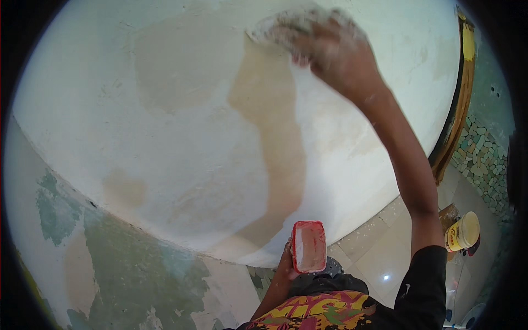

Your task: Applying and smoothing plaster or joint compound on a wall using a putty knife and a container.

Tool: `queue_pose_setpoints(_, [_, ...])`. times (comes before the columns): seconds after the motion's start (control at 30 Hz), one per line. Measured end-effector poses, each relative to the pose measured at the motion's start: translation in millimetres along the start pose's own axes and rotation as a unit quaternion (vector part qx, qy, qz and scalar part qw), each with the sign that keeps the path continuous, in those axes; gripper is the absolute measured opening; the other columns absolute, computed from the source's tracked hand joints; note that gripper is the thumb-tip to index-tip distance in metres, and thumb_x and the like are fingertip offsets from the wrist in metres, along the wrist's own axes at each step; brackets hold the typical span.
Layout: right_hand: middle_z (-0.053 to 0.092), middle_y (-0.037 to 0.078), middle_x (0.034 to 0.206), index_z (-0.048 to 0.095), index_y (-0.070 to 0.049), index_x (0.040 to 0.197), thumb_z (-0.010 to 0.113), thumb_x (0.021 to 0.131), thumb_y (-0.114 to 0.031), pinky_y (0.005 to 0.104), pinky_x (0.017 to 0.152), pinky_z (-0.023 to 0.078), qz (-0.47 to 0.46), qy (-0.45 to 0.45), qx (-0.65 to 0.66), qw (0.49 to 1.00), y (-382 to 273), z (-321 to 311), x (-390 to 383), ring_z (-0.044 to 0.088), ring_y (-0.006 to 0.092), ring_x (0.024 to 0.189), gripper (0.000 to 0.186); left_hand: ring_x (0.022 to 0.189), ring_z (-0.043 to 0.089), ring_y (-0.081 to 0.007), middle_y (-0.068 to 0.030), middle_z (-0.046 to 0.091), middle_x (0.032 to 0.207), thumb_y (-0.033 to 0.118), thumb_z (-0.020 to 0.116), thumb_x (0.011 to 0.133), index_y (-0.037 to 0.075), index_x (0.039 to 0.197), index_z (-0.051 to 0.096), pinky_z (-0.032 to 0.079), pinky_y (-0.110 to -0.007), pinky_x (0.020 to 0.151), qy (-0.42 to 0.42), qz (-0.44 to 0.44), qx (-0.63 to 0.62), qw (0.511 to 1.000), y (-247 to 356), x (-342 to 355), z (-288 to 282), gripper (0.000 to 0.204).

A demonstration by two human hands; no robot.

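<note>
My right hand (341, 52) is raised high against the white wall (352, 143), blurred by motion. It grips a putty knife (272, 30), whose putty-smeared blade lies at the wall surface. Below it runs a long beige band of damp-looking putty (283, 148), bending left near the wall's foot. Low in front of my body, my left hand (285, 263) holds a red rectangular tub (309, 223) from its left side. Pale putty coats the inside of the tub. Most of the left fingers are hidden behind it.
Left of the wall's lower edge is a peeling green-and-white surface (137, 264). A yellow-and-white bucket (463, 232) stands on the tiled floor (379, 242) at right. A wooden frame (462, 99) edges the wall, with pebble-patterned stone (478, 151) beyond.
</note>
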State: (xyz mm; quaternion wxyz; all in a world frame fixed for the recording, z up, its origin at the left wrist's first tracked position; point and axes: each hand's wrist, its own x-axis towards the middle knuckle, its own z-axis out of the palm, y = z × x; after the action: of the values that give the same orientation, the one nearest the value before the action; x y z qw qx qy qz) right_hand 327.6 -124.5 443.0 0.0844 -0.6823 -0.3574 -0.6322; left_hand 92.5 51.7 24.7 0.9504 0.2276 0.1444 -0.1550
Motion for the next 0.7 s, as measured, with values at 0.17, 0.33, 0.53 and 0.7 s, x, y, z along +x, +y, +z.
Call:
queue_pose_setpoints(0.17, [0.065,0.002,0.126,0.07,-0.022,0.113,0.068,0.081,-0.027,0.0455,0.108,0.045,-0.042,-0.061,0.033,0.997,-32.6,4.5,-59.5,0.059,0.0236,0.122,0.032,0.126,0.058,-0.0324,-0.0124,0.055,0.143,0.054,0.055,0.096,0.011,0.146,0.047,0.048,-0.057,0.104,-0.014,-0.01,-0.064,0.998,2.9,13.3,-1.8,0.067])
queue_pose_setpoints(0.33, [0.067,-0.001,0.123,0.07,-0.022,0.113,0.069,0.081,-0.02,0.047,0.11,0.041,0.096,-0.04,0.037,0.994,2.8,-13.6,-13.9,0.06,0.0238,0.121,0.032,0.127,0.057,-0.032,-0.0116,0.056,0.143,0.054,0.051,0.098,0.012,0.146,0.047,0.046,-0.056,0.107,-0.095,-0.064,-0.092,0.989,4.9,38.4,12.3,0.063])
queue_pose_setpoints(0.53, [0.063,0.004,0.126,0.067,-0.019,0.118,0.067,0.082,-0.015,0.0481,0.107,0.043,0.038,-0.014,0.099,0.994,-33.7,4.1,-54.2,0.058,0.0259,0.122,0.037,0.126,0.058,-0.0313,-0.0115,0.056,0.142,0.055,0.051,0.098,0.013,0.146,0.047,0.048,-0.055,0.105,-0.128,-0.042,-0.073,0.988,-3.1,52.5,27.9,0.064])
queue_pose_setpoints(0.7, [0.071,0.016,0.108,0.068,-0.008,0.117,0.063,0.076,0.008,0.0418,0.088,0.056,0.132,0.023,0.155,0.979,-9.7,-25.4,-30.5,0.068,0.0387,0.094,0.044,0.124,0.059,-0.0307,-0.0121,0.056,0.142,0.056,0.051,0.098,0.013,0.146,0.047,0.048,-0.054,0.105,-0.026,-0.008,0.026,0.999,1.0,47.1,48.5,0.065])
